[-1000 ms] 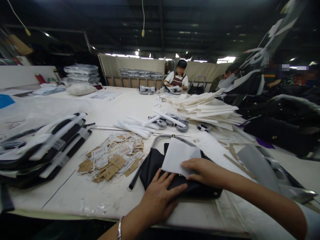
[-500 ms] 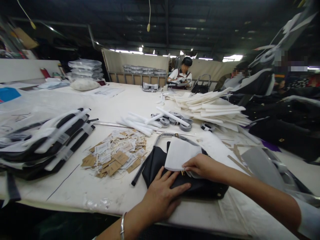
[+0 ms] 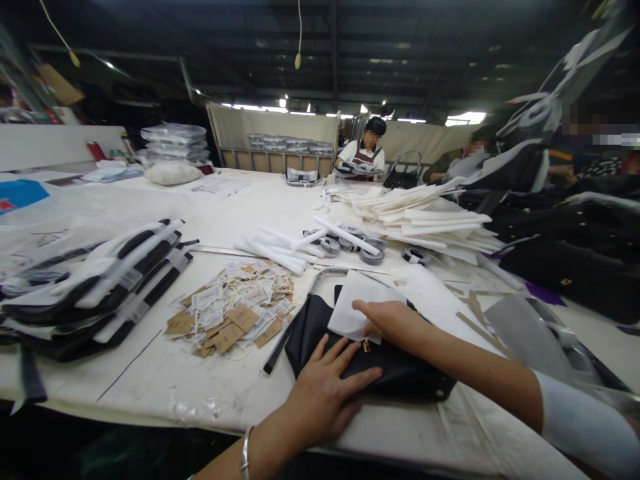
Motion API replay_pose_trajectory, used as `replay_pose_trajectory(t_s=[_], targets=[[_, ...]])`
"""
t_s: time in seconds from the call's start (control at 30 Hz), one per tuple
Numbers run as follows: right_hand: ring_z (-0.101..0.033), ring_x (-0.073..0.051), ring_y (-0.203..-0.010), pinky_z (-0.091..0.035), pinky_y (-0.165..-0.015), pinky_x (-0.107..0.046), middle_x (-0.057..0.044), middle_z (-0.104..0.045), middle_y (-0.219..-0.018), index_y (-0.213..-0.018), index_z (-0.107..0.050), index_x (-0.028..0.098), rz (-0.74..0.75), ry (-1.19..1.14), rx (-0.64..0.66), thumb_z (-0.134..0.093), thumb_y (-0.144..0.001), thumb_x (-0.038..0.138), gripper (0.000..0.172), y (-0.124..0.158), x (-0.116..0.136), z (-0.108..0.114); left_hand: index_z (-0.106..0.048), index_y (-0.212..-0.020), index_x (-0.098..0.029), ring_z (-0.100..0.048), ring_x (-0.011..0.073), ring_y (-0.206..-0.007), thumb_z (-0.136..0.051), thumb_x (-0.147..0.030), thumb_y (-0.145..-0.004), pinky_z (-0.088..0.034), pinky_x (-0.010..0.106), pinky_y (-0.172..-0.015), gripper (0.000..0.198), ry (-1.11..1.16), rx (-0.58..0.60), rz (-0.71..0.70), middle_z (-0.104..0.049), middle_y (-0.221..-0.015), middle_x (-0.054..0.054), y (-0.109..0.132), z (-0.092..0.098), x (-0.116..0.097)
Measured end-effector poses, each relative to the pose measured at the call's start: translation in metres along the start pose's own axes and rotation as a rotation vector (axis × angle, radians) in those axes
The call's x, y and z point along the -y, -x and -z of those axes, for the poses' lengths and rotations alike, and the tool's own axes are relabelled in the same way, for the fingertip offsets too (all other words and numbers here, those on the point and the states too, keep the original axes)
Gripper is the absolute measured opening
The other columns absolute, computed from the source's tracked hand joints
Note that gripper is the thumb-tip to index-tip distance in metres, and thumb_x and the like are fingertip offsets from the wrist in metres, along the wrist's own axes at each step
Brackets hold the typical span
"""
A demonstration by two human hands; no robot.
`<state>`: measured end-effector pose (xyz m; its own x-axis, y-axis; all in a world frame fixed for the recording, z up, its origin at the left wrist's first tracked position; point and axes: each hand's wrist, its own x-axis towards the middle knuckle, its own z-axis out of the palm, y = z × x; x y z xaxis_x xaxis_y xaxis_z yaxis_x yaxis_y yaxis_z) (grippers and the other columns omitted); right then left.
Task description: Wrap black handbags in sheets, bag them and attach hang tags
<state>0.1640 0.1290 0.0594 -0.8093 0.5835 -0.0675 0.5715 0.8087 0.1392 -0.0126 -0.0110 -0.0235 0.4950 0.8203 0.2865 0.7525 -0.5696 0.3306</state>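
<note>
A black handbag (image 3: 320, 313) lies on the table in front of me, its wrapped handle (image 3: 320, 272) toward the far side. My left hand (image 3: 325, 387) rests on the bag's near left part, fingers spread. Over the middle of the bag lies a white sheet (image 3: 345, 313). On top of that sheet is my right hand (image 3: 393, 323), its thumb apart from its bent fingers; the sheet's right part is hidden beneath it. A gold clasp (image 3: 367, 346) shows just below the sheet. From the bag's left side a dark strap (image 3: 275, 353) sticks out.
Cardboard tags (image 3: 235, 313) lie heaped left of the bag. Farther left are stacked bags (image 3: 110, 280). White foam tubes (image 3: 275, 250), wrapped rolls (image 3: 345, 241) and white sheets (image 3: 425, 217) lie beyond. Black bags (image 3: 565, 260) crowd the right. A co-worker (image 3: 367, 150) is across the table.
My right hand has shifted up and left over the white sheet, its thumb now apart from the fingers. The gold clasp is more exposed. My left hand stays on the bag.
</note>
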Motion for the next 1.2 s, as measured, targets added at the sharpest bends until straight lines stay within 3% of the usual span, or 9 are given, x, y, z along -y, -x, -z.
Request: replay_pose_trajectory(t_s=[0.17,0.33,0.4,0.5,0.67,0.8,0.93,1.03,1.2], targets=[[-0.068,-0.02,-0.082,-0.045,-0.067,-0.027,-0.007,-0.071,-0.091,-0.114,-0.069,0.023,0.004,0.044,-0.079,-0.056,-0.092,0.022,0.026,-0.017,-0.014,0.029,-0.028,-0.151,-0.048,-0.03,0.0332,-0.147,-0.056,-0.045,-0.095,-0.022,0.064,-0.116,0.063,-0.013,-0.004,0.005,-0.028,-0.162,0.004,0.001,0.0,0.0],[-0.065,-0.023,-0.097,-0.047,-0.09,-0.033,-0.008,-0.068,-0.101,-0.12,-0.066,0.022,-0.184,-0.066,-0.849,-0.046,-0.099,0.028,0.029,-0.003,-0.011,0.082,-0.026,-0.152,-0.048,-0.029,0.0327,-0.147,-0.057,-0.045,-0.094,-0.022,0.062,-0.117,0.065,-0.015,0.003,0.001,-0.026,-0.163,0.004,0.001,0.001,0.0],[-0.065,-0.021,-0.093,-0.05,-0.089,-0.031,-0.007,-0.068,-0.1,-0.112,-0.065,0.022,-0.172,-0.172,-0.952,-0.05,-0.096,0.025,0.022,0.012,-0.004,0.081,-0.026,-0.152,-0.048,-0.029,0.0329,-0.147,-0.056,-0.044,-0.095,-0.022,0.063,-0.117,0.064,-0.013,0.002,0.006,-0.026,-0.163,0.004,0.001,0.001,-0.001],[-0.066,-0.02,-0.092,-0.053,-0.081,-0.029,-0.008,-0.067,-0.106,-0.099,-0.06,0.022,-0.079,-0.259,-0.678,-0.049,-0.091,0.015,0.016,0.038,0.007,0.048,-0.028,-0.151,-0.048,-0.03,0.0322,-0.147,-0.053,-0.044,-0.096,-0.022,0.063,-0.116,0.06,0.0,0.001,0.013,-0.03,-0.161,0.005,0.0,0.003,-0.001],[-0.062,-0.023,-0.11,-0.053,-0.086,-0.033,-0.012,-0.061,-0.13,-0.118,-0.055,0.019,-0.009,-0.165,-0.298,-0.04,-0.077,0.001,0.048,0.071,0.006,-0.007,-0.04,-0.146,-0.044,-0.029,0.033,-0.147,-0.056,-0.044,-0.095,-0.02,0.063,-0.118,0.054,0.025,0.005,0.014,-0.033,-0.16,0.003,0.0,0.005,-0.001],[-0.062,-0.023,-0.08,-0.049,-0.074,-0.034,-0.006,-0.068,-0.093,-0.15,-0.036,0.023,0.002,-0.039,-0.115,-0.046,-0.066,0.0,0.088,0.076,-0.003,-0.001,-0.041,-0.147,-0.04,-0.029,0.0335,-0.147,-0.057,-0.043,-0.094,-0.02,0.063,-0.118,0.054,0.009,0.014,0.002,-0.03,-0.161,0.005,0.0,0.004,-0.001],[-0.06,-0.026,-0.082,-0.044,-0.079,-0.04,-0.008,-0.066,-0.09,-0.146,-0.046,0.025,0.1,0.056,-0.037,-0.054,-0.065,0.008,0.084,0.067,-0.001,0.017,-0.045,-0.144,-0.038,-0.029,0.0333,-0.147,-0.057,-0.043,-0.094,-0.019,0.062,-0.118,0.052,-0.004,0.015,-0.004,-0.032,-0.16,0.006,0.0,0.004,0.0],[-0.062,-0.026,-0.073,-0.043,-0.067,-0.036,-0.007,-0.067,-0.086,-0.155,-0.031,0.028,0.091,0.108,0.035,-0.057,-0.065,0.012,0.095,0.058,0.005,0.021,-0.046,-0.144,-0.037,-0.028,0.0317,-0.148,-0.057,-0.041,-0.094,-0.018,0.061,-0.119,0.052,-0.006,0.007,-0.009,-0.038,-0.157,0.007,-0.001,0.006,-0.001],[-0.068,-0.026,-0.078,-0.051,-0.064,-0.036,-0.011,-0.071,-0.098,-0.136,-0.057,0.023,0.129,0.086,0.031,-0.051,-0.08,0.014,0.056,0.037,0.012,0.021,-0.046,-0.144,-0.04,-0.029,0.0299,-0.147,-0.057,-0.041,-0.093,-0.017,0.06,-0.12,0.052,0.009,-0.008,-0.007,-0.047,-0.15,0.004,-0.001,0.008,-0.003]])
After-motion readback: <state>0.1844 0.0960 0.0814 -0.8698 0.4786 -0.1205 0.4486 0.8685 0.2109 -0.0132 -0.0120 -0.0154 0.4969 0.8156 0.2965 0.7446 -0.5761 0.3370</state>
